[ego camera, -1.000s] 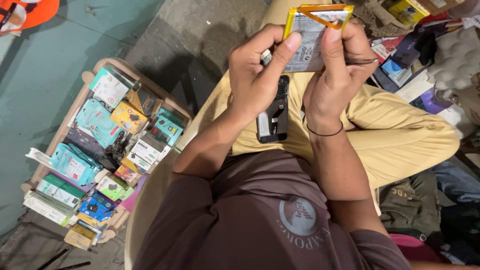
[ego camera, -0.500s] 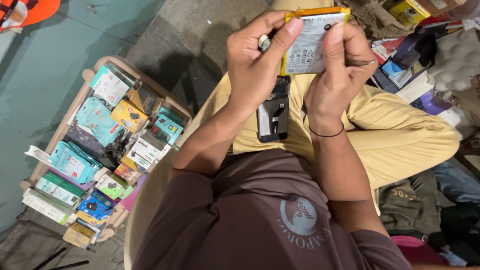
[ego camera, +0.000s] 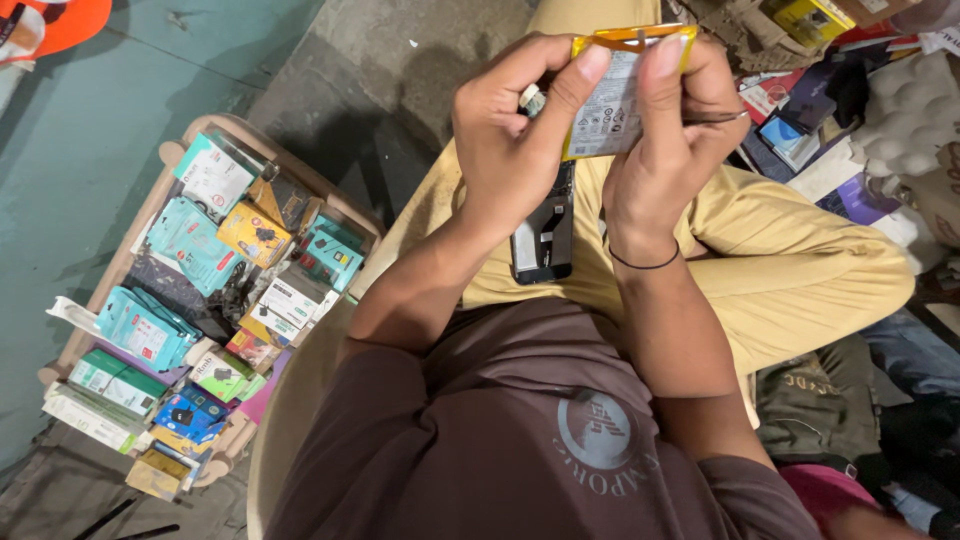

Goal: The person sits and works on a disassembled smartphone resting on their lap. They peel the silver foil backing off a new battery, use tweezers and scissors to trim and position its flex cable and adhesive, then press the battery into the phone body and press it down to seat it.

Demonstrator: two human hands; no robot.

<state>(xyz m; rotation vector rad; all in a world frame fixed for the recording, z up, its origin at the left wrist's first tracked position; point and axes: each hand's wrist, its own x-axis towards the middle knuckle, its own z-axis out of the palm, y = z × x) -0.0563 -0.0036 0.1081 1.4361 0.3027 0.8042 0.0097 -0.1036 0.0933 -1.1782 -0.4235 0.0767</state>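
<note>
- Left hand grips the flat battery by its left edge, thumb across the face; a small pale bit sits pinched at the fingers, too small to tell what
- Right hand clasps the right edge, thumb pressed near the yellow top strip; both hands steady it up close for working
- Phone lies open on the lap, under the hands, within reach
- Tray of small boxes sits at the left, on the floor
</note>
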